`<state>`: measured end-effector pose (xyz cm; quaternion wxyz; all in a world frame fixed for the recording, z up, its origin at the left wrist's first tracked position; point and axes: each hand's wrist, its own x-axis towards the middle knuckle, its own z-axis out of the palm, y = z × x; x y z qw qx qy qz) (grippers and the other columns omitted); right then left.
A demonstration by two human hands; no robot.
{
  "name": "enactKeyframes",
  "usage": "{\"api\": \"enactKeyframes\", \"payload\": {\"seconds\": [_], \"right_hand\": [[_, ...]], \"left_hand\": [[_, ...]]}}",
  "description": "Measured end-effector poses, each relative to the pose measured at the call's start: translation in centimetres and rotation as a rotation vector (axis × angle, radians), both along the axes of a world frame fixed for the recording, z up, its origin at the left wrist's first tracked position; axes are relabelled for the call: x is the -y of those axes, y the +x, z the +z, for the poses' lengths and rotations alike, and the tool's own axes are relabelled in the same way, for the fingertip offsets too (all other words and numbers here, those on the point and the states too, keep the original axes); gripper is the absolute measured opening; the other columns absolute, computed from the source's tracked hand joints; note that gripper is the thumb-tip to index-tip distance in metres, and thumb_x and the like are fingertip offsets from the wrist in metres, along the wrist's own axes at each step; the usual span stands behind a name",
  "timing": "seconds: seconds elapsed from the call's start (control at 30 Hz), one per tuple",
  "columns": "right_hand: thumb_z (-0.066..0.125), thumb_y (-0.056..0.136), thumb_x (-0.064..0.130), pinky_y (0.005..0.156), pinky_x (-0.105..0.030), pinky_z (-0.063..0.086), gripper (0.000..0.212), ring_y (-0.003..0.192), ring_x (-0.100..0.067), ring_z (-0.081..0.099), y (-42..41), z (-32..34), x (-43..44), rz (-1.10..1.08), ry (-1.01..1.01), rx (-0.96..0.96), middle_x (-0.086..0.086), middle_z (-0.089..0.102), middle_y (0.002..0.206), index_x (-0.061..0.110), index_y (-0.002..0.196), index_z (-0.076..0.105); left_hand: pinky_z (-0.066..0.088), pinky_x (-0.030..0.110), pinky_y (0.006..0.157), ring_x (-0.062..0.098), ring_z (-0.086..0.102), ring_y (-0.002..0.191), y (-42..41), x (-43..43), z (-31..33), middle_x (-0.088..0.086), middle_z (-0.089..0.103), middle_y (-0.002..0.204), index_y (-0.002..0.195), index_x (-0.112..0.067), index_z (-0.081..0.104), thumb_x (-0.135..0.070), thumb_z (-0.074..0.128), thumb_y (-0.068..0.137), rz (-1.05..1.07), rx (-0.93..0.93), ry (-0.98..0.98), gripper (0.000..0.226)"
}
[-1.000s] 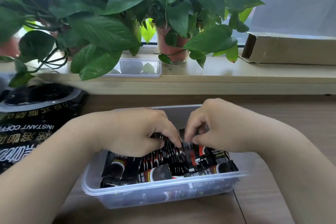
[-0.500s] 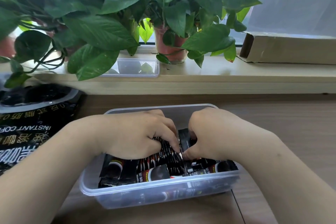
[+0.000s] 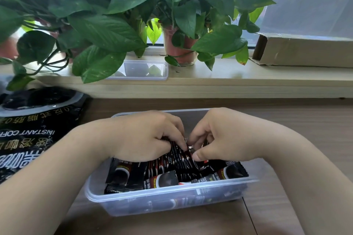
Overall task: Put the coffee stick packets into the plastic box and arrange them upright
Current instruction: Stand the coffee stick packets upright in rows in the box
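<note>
A clear plastic box (image 3: 133, 199) stands on the wooden table in front of me, filled with several black coffee stick packets (image 3: 162, 178) that lean on edge. Both hands are inside the box. My left hand (image 3: 147, 137) lies over the left part of the row, its fingers curled down onto the packets. My right hand (image 3: 219, 137) meets it at the middle, thumb and fingers pinching packets there. The packets under the hands are hidden.
A black instant coffee bag (image 3: 32, 131) lies at the left. On the windowsill behind stand potted plants (image 3: 179, 44), a second clear box (image 3: 145, 70) and a cardboard box (image 3: 305, 51). Bare table shows to the right of the box.
Both hands have stayed in the box and worked closer together at the middle of the row; the right thumb has come forward over the packets. The box has barely shifted.
</note>
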<state>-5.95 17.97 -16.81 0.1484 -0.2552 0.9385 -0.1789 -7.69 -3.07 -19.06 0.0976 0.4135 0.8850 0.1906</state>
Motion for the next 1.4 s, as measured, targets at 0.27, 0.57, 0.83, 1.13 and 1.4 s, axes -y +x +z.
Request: {"api": "enactKeyframes", "payload": {"seconds": [0.27, 0.57, 0.83, 1.13, 1.4], "right_hand": [[0.076, 0.08, 0.037, 0.072, -0.019, 0.048, 0.018, 0.079, -0.001, 0.059, 0.2, -0.2, 0.1, 0.098, 0.192, -0.099, 0.016, 0.07, 0.104, 0.036, 0.098, 0.077], [0.077, 0.073, 0.043, 0.066, -0.024, 0.045, 0.028, 0.087, -0.008, 0.056, 0.4, -0.6, 0.8, 0.04, 0.307, -0.191, 0.016, 0.063, 0.098, 0.033, 0.099, 0.07], [0.072, 0.08, 0.038, 0.085, -0.035, 0.052, 0.023, 0.101, -0.018, 0.058, 0.6, -0.6, 0.8, 0.083, 0.374, -0.199, 0.01, 0.059, 0.101, 0.03, 0.101, 0.07], [0.078, 0.08, 0.022, 0.069, -0.024, 0.05, 0.014, 0.073, -0.003, 0.055, 0.4, 0.5, 0.0, 0.011, 0.207, -0.19, 0.013, 0.059, 0.079, 0.027, 0.088, 0.067], [0.059, 0.082, 0.005, 0.089, -0.027, 0.048, 0.038, 0.095, -0.006, 0.04, 1.0, 0.8, -0.3, 0.055, 0.36, -0.231, 0.015, 0.046, 0.091, 0.03, 0.108, 0.07]], "left_hand": [[0.03, 0.011, 0.105, -0.011, 0.041, 0.12, -0.5, 0.3, -0.4, -0.025, 0.058, 0.132, 0.119, -0.041, 0.066, -0.025, 0.045, 0.069, -0.034, 0.039, -0.063, 0.056], [0.024, 0.008, 0.101, -0.008, 0.035, 0.115, -0.7, 0.2, -0.7, -0.031, 0.054, 0.121, 0.116, -0.046, 0.064, -0.04, 0.03, 0.065, -0.042, 0.015, -0.137, 0.063], [0.028, 0.011, 0.1, -0.005, 0.038, 0.114, -0.6, 0.3, -1.0, -0.031, 0.057, 0.12, 0.112, -0.046, 0.068, -0.038, 0.031, 0.065, -0.024, -0.028, -0.113, 0.059], [0.03, 0.017, 0.106, -0.002, 0.038, 0.117, -0.6, 0.2, -0.6, -0.031, 0.056, 0.121, 0.115, -0.044, 0.068, -0.037, 0.031, 0.067, -0.05, 0.008, -0.146, 0.061], [0.024, 0.006, 0.1, -0.005, 0.036, 0.118, -0.5, 0.2, -0.5, -0.031, 0.055, 0.123, 0.115, -0.043, 0.068, -0.021, 0.043, 0.073, -0.018, -0.001, -0.155, 0.054]]}}
